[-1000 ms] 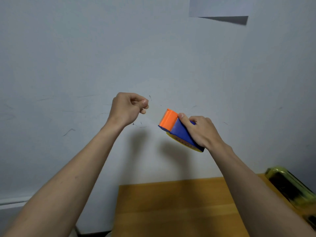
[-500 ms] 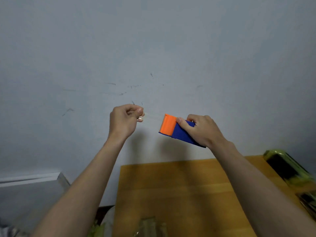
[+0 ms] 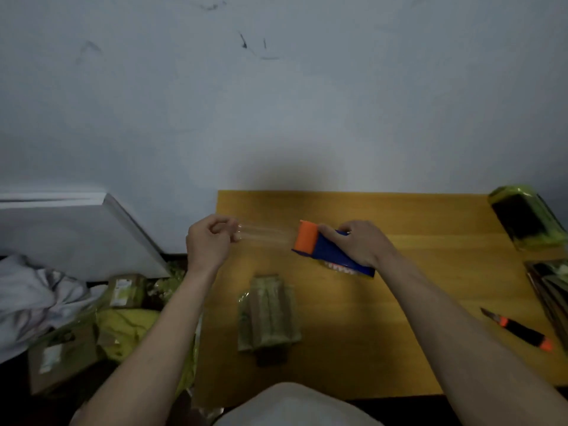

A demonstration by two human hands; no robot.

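My right hand (image 3: 358,242) grips a blue tape dispenser (image 3: 330,252) with an orange front roller, held in the air above the wooden table (image 3: 415,272). A strip of clear tape (image 3: 266,233) runs from the roller leftward to my left hand (image 3: 210,241), which pinches its free end. Below the stretched tape, a green-brown wrapped packet (image 3: 267,313) lies flat on the table.
An orange-and-black utility knife (image 3: 518,329) lies at the table's right side. Green wrapped packs (image 3: 527,218) sit at the right edge. Left of the table, on the floor, are cardboard parcels (image 3: 61,355), yellow bags (image 3: 129,330), white cloth (image 3: 33,296) and a white board (image 3: 76,235).
The view has tilted down from the wall to the table. Both hands have come lower, and they are further apart, with more tape drawn out between them.
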